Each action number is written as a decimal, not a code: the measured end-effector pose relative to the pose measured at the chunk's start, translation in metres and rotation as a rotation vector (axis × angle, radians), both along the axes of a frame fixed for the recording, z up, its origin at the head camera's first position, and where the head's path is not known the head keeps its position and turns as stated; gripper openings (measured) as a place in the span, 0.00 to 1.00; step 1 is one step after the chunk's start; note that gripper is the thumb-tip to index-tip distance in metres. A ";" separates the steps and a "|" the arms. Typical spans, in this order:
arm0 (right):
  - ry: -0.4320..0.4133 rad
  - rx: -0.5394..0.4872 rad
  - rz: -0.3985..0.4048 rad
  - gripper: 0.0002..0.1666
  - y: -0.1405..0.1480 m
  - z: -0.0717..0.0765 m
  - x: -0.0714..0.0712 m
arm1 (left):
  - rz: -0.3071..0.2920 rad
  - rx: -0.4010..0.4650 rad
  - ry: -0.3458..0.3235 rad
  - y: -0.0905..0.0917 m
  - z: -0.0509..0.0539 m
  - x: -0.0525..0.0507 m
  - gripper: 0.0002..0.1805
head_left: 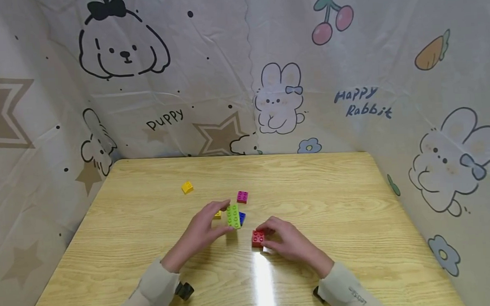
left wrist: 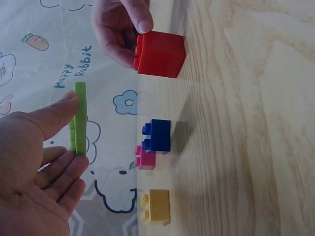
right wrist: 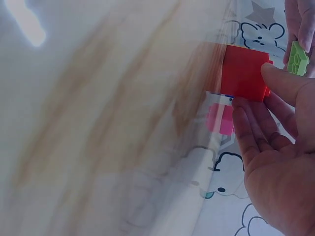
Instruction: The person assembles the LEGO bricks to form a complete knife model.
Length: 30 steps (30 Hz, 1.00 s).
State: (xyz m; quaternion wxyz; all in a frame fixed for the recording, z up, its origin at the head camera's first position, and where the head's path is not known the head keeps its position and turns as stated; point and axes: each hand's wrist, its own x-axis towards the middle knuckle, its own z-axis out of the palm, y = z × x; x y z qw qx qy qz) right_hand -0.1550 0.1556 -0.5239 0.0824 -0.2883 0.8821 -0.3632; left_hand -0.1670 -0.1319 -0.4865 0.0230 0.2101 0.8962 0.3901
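My left hand point(head_left: 199, 230) pinches a long, thin lime-green toy brick point(head_left: 233, 217) by its two ends, thumb at one and fingers at the other. That brick is held off the table, as the left wrist view shows. To its right, my right hand point(head_left: 289, 241) grips a red toy brick point(head_left: 258, 238) between thumb and fingers; its base is at the tabletop in the left wrist view. A blue brick point(head_left: 242, 218) sits partly hidden behind the green one. One yellow brick point(head_left: 217, 215) is mostly covered by my left hand in the head view.
Farther back on the wooden table point(head_left: 313, 182) lie a magenta brick point(head_left: 242, 197) and, to the left, another yellow brick point(head_left: 187, 187) with a sloped side. A patterned cloth point(head_left: 208, 81) hangs behind the table and along its sides.
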 end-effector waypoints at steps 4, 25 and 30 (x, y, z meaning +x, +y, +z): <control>-0.005 0.005 0.001 0.20 -0.001 0.001 0.000 | -0.017 -0.006 0.005 -0.002 -0.001 0.002 0.40; 0.033 -0.074 -0.027 0.20 0.003 0.001 0.001 | -0.079 0.073 -0.027 0.002 -0.011 0.005 0.39; 0.020 -0.087 -0.047 0.20 0.006 0.000 0.001 | -0.124 0.106 -0.035 0.006 -0.015 0.004 0.39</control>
